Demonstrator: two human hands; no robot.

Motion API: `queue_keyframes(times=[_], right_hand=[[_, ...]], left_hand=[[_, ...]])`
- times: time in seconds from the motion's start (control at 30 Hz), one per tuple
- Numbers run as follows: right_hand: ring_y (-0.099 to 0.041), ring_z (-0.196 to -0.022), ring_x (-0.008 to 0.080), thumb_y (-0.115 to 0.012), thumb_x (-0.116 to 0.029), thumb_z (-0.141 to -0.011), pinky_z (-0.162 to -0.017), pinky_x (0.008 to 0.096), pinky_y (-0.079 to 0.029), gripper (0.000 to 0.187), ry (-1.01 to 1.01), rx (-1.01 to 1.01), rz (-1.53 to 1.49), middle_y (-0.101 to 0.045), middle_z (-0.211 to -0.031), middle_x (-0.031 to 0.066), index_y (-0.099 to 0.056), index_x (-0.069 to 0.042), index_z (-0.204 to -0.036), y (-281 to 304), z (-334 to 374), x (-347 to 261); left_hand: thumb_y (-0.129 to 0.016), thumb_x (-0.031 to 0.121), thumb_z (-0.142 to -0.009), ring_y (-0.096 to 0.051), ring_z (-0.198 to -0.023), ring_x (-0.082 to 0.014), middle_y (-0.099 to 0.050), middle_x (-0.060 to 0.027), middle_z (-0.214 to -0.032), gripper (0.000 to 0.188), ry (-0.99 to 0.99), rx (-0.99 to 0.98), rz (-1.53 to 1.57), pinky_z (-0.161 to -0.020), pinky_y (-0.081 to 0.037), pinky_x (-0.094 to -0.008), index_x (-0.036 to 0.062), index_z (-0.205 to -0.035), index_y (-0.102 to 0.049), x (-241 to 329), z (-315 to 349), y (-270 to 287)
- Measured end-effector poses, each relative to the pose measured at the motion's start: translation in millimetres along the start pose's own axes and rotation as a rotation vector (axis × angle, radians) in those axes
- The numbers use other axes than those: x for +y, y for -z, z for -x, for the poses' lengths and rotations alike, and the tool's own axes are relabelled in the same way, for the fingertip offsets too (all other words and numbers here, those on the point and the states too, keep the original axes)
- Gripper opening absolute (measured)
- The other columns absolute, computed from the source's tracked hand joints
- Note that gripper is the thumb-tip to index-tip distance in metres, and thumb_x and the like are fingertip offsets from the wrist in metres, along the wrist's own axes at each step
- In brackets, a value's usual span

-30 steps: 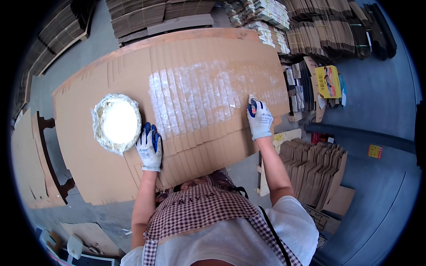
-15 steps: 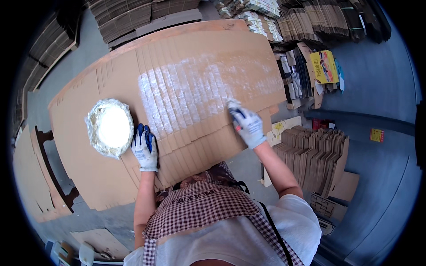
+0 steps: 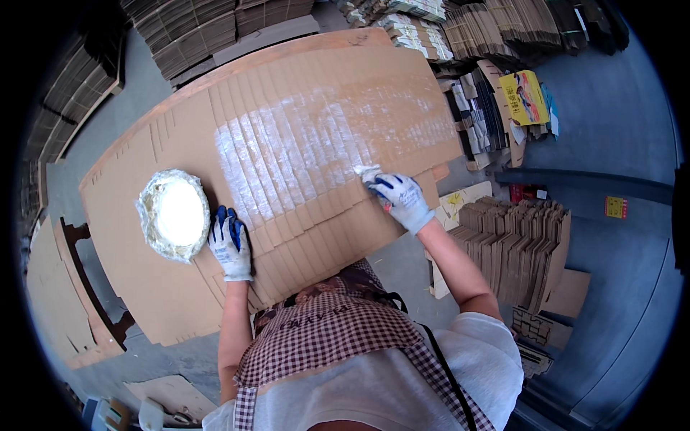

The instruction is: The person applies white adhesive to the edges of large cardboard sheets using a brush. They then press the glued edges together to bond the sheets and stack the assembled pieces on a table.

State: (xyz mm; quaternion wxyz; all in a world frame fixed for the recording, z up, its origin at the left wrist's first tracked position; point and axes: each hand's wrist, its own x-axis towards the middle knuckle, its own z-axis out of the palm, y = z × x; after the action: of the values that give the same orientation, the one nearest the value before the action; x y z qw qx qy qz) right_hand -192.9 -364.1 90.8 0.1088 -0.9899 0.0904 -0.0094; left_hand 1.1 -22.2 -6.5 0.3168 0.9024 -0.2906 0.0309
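Note:
Overlapping sheets of brown cardboard [image 3: 287,244] lie fanned in a row on a table, their edges stepped. A wet, whitish film [image 3: 277,147] of what looks like glue covers their middle band. My right hand [image 3: 404,200], in a white glove with blue fingers, is closed on a small whitish applicator [image 3: 367,172] pressed to the film's near right edge; whether it is a brush or a pad I cannot tell. My left hand [image 3: 230,244], gloved alike, lies flat with fingers stretched on the cardboard. Just left of it sits a round basin [image 3: 148,233] lined with crinkled plastic, with bright white contents.
The reddish wooden table edge [image 3: 352,39] shows at the back. Stacked folded cardboard [image 3: 514,248] stands on the right, below a yellow box [image 3: 524,97]. Bundled cardboard [image 3: 190,36] fills the far side. Another board-topped table [image 3: 61,294] is at the left.
My right hand has moved slightly left and nearer with the applicator, still on the film. My left hand stays flat beside the basin. The whole view has shifted a little.

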Motion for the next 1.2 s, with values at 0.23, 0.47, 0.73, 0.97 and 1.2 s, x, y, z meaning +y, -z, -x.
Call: queue_keyframes(times=[0.23,0.47,0.73,0.97,1.2], right_hand=[[-0.058,-0.099,0.0228,-0.064,-0.009,-0.071,-0.087,0.0377,-0.046,0.042,-0.084,0.0,0.099,-0.059,-0.113,0.0026,-0.061,-0.02,-0.111,7,5,17],[-0.058,-0.099,0.0233,-0.064,-0.01,-0.07,-0.083,0.0383,-0.047,0.035,-0.103,0.014,0.219,-0.06,-0.112,0.0039,-0.062,-0.016,-0.105,4,-9,51],[-0.061,-0.093,0.0281,-0.062,-0.008,-0.077,-0.08,0.0394,-0.05,0.031,0.005,0.275,-0.088,-0.063,-0.107,0.0055,-0.063,-0.017,-0.107,7,-113,56],[-0.062,-0.09,0.0325,-0.072,-0.027,-0.076,-0.079,0.0387,-0.05,0.036,-0.362,0.428,-0.455,-0.064,-0.098,0.0152,-0.062,-0.007,-0.103,-3,-193,71],[-0.062,-0.094,0.0343,-0.072,-0.033,-0.073,-0.082,0.0415,-0.048,0.041,-0.607,0.351,-0.283,-0.065,-0.099,0.0179,-0.062,-0.004,-0.1,-19,-223,87]], left_hand=[[-0.054,0.016,-0.09,-0.051,-0.115,-0.034,-0.054,-0.0169,-0.129,0.03,0.012,-0.031,0.011,-0.099,-0.036,-0.0445,0.0025,-0.116,-0.06,2,-1,2],[-0.057,0.015,-0.087,-0.05,-0.116,-0.0335,-0.055,-0.0159,-0.128,0.033,0.016,-0.018,-0.02,-0.1,-0.036,-0.0449,0.0033,-0.118,-0.06,4,-1,1],[-0.056,0.014,-0.087,-0.051,-0.116,-0.0339,-0.055,-0.0167,-0.128,0.033,0.01,-0.02,-0.024,-0.099,-0.035,-0.0456,0.0022,-0.118,-0.06,3,-3,-1],[-0.058,0.014,-0.086,-0.051,-0.116,-0.0345,-0.055,-0.0158,-0.129,0.032,0.012,-0.007,-0.038,-0.1,-0.035,-0.0463,0.0032,-0.117,-0.06,0,-1,-3],[-0.06,0.016,-0.085,-0.051,-0.115,-0.0353,-0.055,-0.0158,-0.129,0.035,-0.007,0.025,-0.004,-0.1,-0.036,-0.0467,0.004,-0.117,-0.06,-6,0,-7]])
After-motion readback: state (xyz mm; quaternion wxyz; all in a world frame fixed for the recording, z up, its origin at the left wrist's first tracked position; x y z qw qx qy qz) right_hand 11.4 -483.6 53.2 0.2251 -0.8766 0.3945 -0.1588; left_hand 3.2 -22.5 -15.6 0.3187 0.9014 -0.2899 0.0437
